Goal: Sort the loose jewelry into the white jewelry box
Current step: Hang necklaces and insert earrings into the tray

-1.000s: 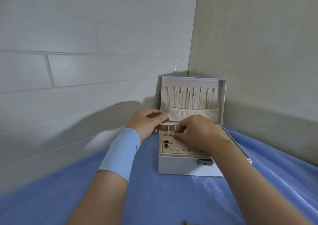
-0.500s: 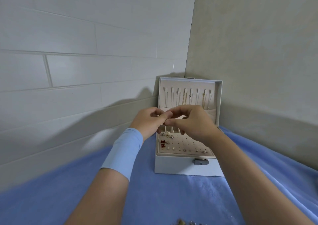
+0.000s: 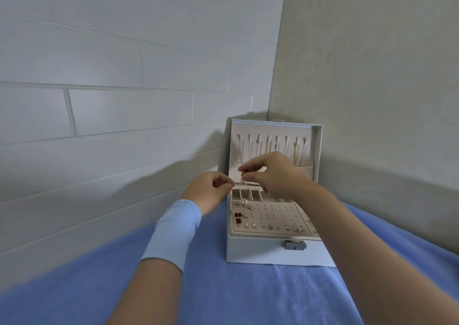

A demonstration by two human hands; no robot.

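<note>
A: Where do we log the white jewelry box [image 3: 255, 252]?
B: On the blue cloth [image 3: 223, 297], in the wall corner, lid up. Earrings [image 3: 244, 202] sit in the panel's left side and front row, and chains [image 3: 269, 146] hang on the lid hooks.
A: Right hand [image 3: 278, 173]?
B: Over the rear slots. We see thumb and forefinger pinching a small jewelry piece [image 3: 243, 175].
A: Left hand [image 3: 210, 192]?
B: Just beside the box's left rim, fingers curled, thumb tip to forefinger — we can't tell if anything's between them.
</note>
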